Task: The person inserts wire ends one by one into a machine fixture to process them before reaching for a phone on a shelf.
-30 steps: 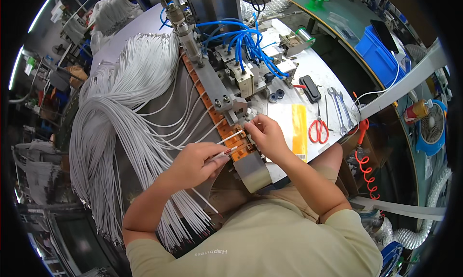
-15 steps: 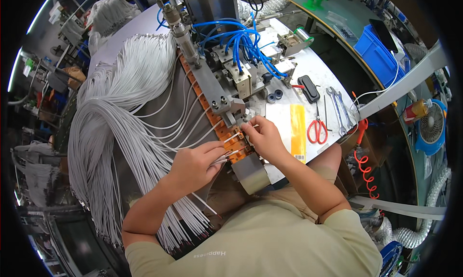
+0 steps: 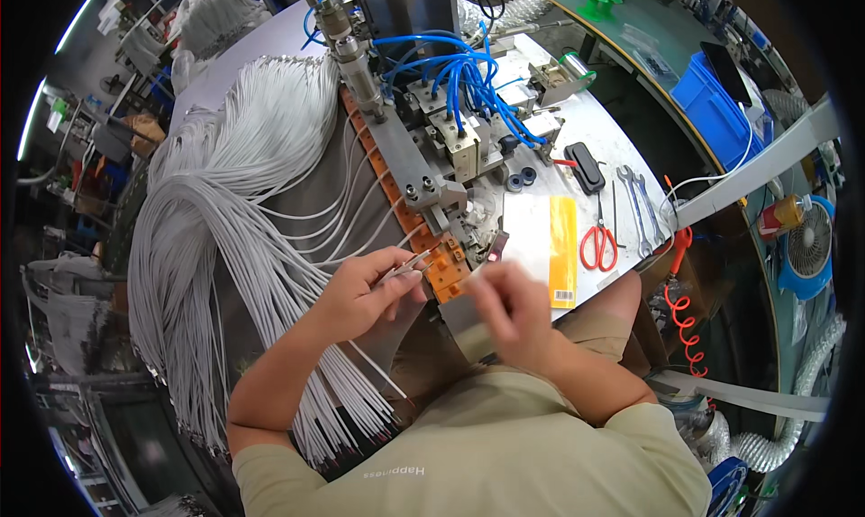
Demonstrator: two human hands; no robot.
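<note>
Several thin white cables [image 3: 410, 265] are pinched in my left hand [image 3: 356, 296], their stripped ends pointing toward an orange fixture rail [image 3: 443, 263] beside the fingertips. My right hand [image 3: 518, 323] is just right of the rail's near end, its curled fingers smeared by motion, so whether anything is in them cannot be told. A large bundle of grey-white cables [image 3: 243, 220] drapes over the table on the left, and a few single cables run from it to the rail. Above the rail stands a metal press machine [image 3: 396, 139] with blue air tubes [image 3: 473, 76].
On the white table right of the machine lie a yellow-and-white card [image 3: 562, 251], red-handled scissors [image 3: 598, 247], two wrenches [image 3: 638, 211] and a black case [image 3: 586, 167]. A coiled red hose [image 3: 685, 328] hangs at the right. A blue bin [image 3: 712, 107] and a fan [image 3: 806, 238] stand beyond.
My right hand has drawn back from the rail toward me. My left hand has lifted slightly with the cables, away from the rail, baring more of the orange fixture.
</note>
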